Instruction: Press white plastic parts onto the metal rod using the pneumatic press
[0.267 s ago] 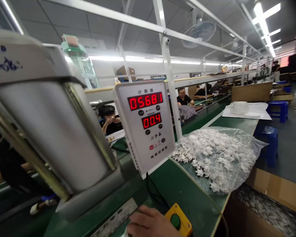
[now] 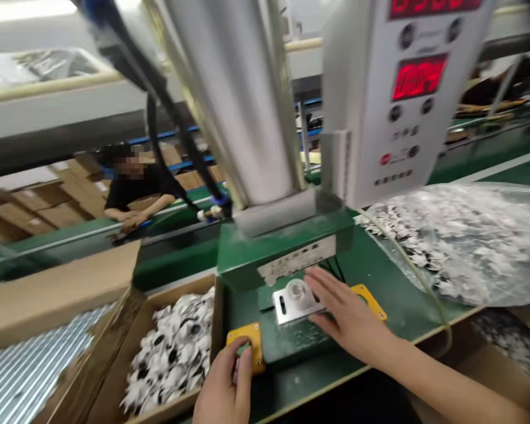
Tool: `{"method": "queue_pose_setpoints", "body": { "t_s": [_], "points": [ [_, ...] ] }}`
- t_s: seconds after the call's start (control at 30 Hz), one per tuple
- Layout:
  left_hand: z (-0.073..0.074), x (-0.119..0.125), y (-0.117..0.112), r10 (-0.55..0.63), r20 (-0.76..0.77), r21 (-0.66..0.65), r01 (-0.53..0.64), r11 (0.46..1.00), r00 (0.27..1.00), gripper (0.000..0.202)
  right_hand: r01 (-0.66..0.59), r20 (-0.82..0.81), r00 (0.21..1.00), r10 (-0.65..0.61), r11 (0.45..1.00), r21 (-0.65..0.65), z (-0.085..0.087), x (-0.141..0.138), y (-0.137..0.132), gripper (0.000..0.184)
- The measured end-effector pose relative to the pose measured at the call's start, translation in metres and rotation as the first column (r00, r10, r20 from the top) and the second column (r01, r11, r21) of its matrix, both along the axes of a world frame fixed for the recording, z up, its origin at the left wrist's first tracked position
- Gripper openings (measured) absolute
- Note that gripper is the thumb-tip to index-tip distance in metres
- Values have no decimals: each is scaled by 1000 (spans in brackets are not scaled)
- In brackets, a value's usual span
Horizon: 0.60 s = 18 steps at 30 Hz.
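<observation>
Head view, looking down at a bench press station. Left hand (image 2: 221, 386) is closed, fingers curled over a yellow button box (image 2: 247, 344) set at the near left of the green press bed (image 2: 291, 347). Right hand (image 2: 351, 312) is open, fingers spread, fingertips at the edge of a metal plate (image 2: 291, 301) with a round boss, which lies on the bed under a pneumatic cylinder (image 2: 234, 100) — placed there to sit in line with it. A second yellow button box (image 2: 371, 300) sits partly under the right palm, so each hand has its own. Cardboard box of white-and-black pieces (image 2: 168, 353) sits at left, plastic bag of white pieces (image 2: 450, 235) at right — both within arm's reach. Digital counter (image 2: 406, 88) is mounted beside the cylinder.
</observation>
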<state>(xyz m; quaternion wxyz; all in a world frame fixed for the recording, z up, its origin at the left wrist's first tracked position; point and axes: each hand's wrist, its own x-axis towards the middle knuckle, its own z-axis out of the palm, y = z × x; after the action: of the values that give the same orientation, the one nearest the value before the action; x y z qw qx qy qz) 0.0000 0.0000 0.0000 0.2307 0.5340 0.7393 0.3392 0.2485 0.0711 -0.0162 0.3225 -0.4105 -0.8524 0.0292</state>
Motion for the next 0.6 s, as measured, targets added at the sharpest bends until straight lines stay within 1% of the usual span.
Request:
{"method": "queue_pose_setpoints", "body": {
  "t_s": [0.07,0.13,0.2,0.23,0.3,0.37,0.47,0.5,0.57,0.6],
  "points": [
    [-10,-6,-4,-6,-170,-35,0,999,985,33,106,-51,993,-109,992,-61,-5,19,-9,45],
    [-17,-7,-10,28,-290,-39,-41,998,957,33,230,-52,970,-236,967,-109,-14,40,-17,40],
    [-20,-5,-13,49,-366,16,-47,999,929,32,310,2,950,-312,944,-115,-23,57,-23,40],
    [-22,-4,-14,58,-381,66,-35,997,923,31,325,32,946,-323,940,-106,-27,63,-25,41],
    [-23,-3,-13,74,-400,165,-7,986,913,29,313,68,949,-308,946,-80,-33,69,-27,40],
    [-23,-3,-13,72,-474,186,19,982,877,28,290,91,954,-286,956,-36,-35,69,-26,33],
    [-24,-7,-13,8,-615,88,59,994,788,35,258,101,960,-260,966,28,-33,64,-23,26],
    [-24,-9,-13,-24,-630,50,72,996,776,37,248,95,964,-250,968,37,-32,62,-22,24],
    [-24,-13,-14,-72,-609,-1,90,996,790,41,239,68,968,-241,970,38,-32,60,-21,22],
    [-23,-15,-14,-92,-574,-18,100,995,813,41,242,53,969,-243,970,29,-32,60,-21,21]
  ]
}}
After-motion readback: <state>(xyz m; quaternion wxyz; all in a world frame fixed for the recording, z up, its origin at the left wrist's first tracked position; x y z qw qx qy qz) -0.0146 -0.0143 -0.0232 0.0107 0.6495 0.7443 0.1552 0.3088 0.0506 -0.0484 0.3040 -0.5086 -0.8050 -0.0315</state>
